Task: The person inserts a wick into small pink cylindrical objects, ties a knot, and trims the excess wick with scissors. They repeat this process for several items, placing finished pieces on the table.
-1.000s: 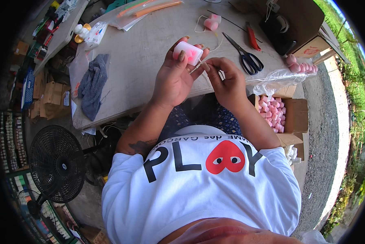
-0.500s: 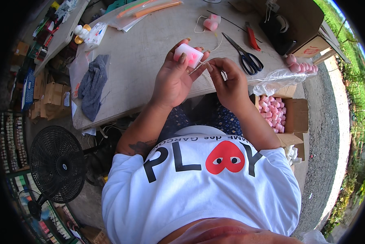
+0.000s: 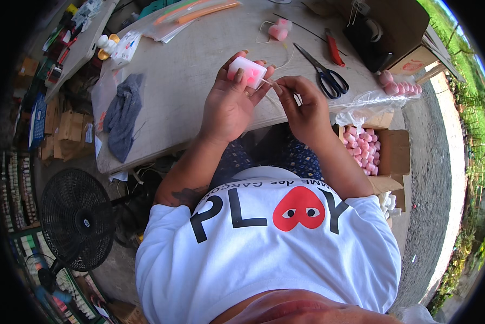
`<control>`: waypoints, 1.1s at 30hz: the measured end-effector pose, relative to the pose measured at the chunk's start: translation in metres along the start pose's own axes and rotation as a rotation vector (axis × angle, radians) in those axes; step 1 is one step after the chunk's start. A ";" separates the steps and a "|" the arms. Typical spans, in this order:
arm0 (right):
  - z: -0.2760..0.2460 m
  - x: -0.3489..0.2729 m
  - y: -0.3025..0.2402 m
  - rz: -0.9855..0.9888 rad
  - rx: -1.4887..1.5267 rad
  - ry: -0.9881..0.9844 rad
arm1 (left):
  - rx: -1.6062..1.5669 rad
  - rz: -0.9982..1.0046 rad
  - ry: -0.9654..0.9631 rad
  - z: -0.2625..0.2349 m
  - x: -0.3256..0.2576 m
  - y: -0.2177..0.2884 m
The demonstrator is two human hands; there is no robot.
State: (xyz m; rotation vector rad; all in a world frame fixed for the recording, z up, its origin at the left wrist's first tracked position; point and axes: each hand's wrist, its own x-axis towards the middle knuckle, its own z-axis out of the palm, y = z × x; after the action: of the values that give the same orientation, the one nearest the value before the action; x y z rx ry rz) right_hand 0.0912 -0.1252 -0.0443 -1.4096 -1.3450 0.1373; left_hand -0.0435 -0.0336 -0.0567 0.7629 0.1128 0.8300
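My left hand (image 3: 227, 110) is closed around a small pink-and-white block (image 3: 246, 72), thumb across its front. The block is tilted, with a darker pink mark on the side facing me. Beside its lower right corner, my right hand (image 3: 307, 105) pinches a thin white string (image 3: 268, 81) between thumb and forefinger. Whether the string passes through the block is too small to tell. More thin cord (image 3: 292, 56) curves up the table from near my hands toward two pink-and-white pieces (image 3: 279, 30) lying at the far side.
Black-handled scissors (image 3: 332, 82) and a red-handled tool (image 3: 335, 53) lie right of my hands. A grey cloth (image 3: 124, 110) rests on the left. Pink pieces fill a cardboard box (image 3: 392, 148) below the table's right edge; several more (image 3: 399, 86) sit on plastic. A black fan (image 3: 76, 218) stands lower left.
The block has turned slightly in my left hand and shifted a little to the left. My right hand keeps its pinch on the string, almost unmoved.
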 end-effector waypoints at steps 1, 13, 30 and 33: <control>-0.005 0.002 0.004 -0.008 -0.026 0.008 | 0.021 0.060 0.066 -0.001 0.002 0.005; -0.058 0.151 0.178 0.386 -0.891 -0.191 | 0.034 -0.158 0.389 -0.078 0.031 -0.007; -0.064 0.183 0.229 -0.428 -0.955 -0.047 | 0.032 -0.175 0.320 -0.070 0.031 -0.008; -0.045 0.185 0.166 -0.400 -0.386 0.183 | -0.024 -0.175 0.309 -0.068 0.030 -0.008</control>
State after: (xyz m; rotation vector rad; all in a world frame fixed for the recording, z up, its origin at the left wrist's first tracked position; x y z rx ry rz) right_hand 0.2883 0.0321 -0.0446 -1.3924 -1.5210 -0.5286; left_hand -0.0436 0.0230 -0.1058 0.5888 0.4389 0.7756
